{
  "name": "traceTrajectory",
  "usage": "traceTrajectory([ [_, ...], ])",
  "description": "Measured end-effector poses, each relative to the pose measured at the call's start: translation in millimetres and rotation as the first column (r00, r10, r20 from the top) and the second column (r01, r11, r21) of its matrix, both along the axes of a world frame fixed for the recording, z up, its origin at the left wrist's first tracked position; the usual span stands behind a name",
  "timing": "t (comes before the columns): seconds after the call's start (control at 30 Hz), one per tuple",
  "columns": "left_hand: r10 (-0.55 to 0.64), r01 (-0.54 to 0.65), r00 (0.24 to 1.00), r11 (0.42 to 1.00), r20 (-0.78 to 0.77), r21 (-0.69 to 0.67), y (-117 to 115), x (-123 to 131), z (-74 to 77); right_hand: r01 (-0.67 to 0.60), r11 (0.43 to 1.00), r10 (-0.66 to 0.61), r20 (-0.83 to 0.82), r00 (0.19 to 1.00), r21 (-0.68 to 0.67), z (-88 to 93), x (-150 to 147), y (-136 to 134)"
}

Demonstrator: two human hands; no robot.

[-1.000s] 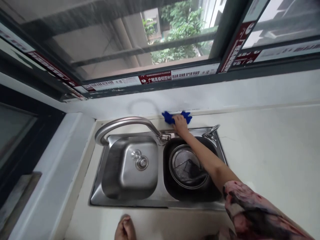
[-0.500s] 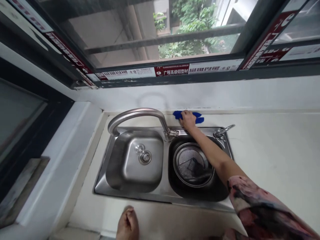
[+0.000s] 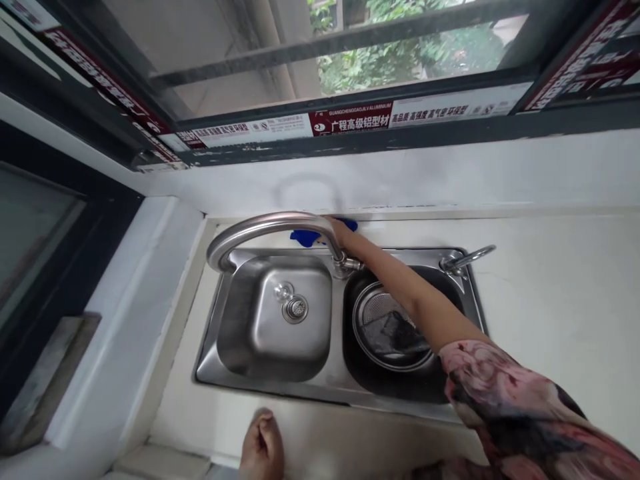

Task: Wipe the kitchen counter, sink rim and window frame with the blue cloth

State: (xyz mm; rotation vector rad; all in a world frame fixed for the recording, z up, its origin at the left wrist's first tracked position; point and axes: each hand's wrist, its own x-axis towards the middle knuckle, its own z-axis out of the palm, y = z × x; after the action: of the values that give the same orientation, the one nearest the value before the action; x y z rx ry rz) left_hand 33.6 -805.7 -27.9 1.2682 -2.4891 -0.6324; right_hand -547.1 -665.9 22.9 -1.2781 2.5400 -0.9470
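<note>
My right hand (image 3: 336,231) presses a blue cloth (image 3: 304,238) onto the strip of counter behind the sink. The tap (image 3: 273,221) crosses in front of it and hides part of the hand; blue fabric pokes out on both sides. Near the front edge of the counter, my left hand (image 3: 263,448) is curled closed, its fingers folded in, with nothing visible in it. Between the two hands lies the double-bowl steel sink (image 3: 336,360).
A round perforated steel basket (image 3: 367,340) with dark, flat items sits in the right bowl. A small curved spout (image 3: 473,257) rises from the sink's right rear corner. The window frame (image 3: 280,147) and a left ledge (image 3: 107,320) border the counter (image 3: 560,320).
My right hand has slid left along the back strip with the blue cloth, from right of the tap to behind it. My left hand stays closed, and the view has shifted slightly.
</note>
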Motion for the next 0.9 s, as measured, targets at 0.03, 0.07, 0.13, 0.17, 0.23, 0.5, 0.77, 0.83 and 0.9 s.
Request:
traceTrajectory([
  [0.03,-0.016,0.016,1.0,1.0,-0.005,0.008,-1,-1,0.4,-0.021,1.0,0.022,-0.001,1.0,0.021,-1.4,3,12],
  [0.07,-0.032,0.033,0.999,0.999,-0.015,0.015,-2,-2,1.0,-0.03,0.998,0.03,-0.007,1.0,0.05,-2.8,7,26],
  [0.13,-0.069,0.07,0.997,0.997,-0.044,0.031,-3,-6,2.3,0.01,0.995,-0.007,-0.035,0.999,0.103,-5.6,13,58],
  [0.17,-0.071,0.073,0.996,0.997,-0.059,0.028,-2,-8,2.9,0.053,0.991,-0.047,-0.052,0.998,0.123,-7.6,16,76],
  [0.23,-0.053,0.055,0.996,0.998,-0.068,0.022,-2,-11,3.7,0.166,0.978,-0.154,-0.098,0.983,0.13,-13.6,22,112],
  [0.5,-0.003,0.003,1.0,0.999,0.007,0.048,0,-15,4.0,0.631,0.743,-0.666,-0.337,0.666,-0.221,-44.6,43,215],
  [0.77,-0.084,0.084,0.994,0.996,-0.071,-0.004,6,-13,3.3,0.493,0.868,-0.49,-0.271,0.829,-0.06,-29.6,34,179],
  [0.83,-0.096,0.097,0.994,0.995,-0.056,-0.002,7,-12,5.1,0.365,0.931,-0.353,-0.225,0.908,0.01,-23.9,23,147],
  [0.9,-0.103,0.103,0.993,0.995,-0.052,0.004,7,-11,5.7,0.242,0.969,-0.229,-0.178,0.957,0.058,-17.9,11,110],
])
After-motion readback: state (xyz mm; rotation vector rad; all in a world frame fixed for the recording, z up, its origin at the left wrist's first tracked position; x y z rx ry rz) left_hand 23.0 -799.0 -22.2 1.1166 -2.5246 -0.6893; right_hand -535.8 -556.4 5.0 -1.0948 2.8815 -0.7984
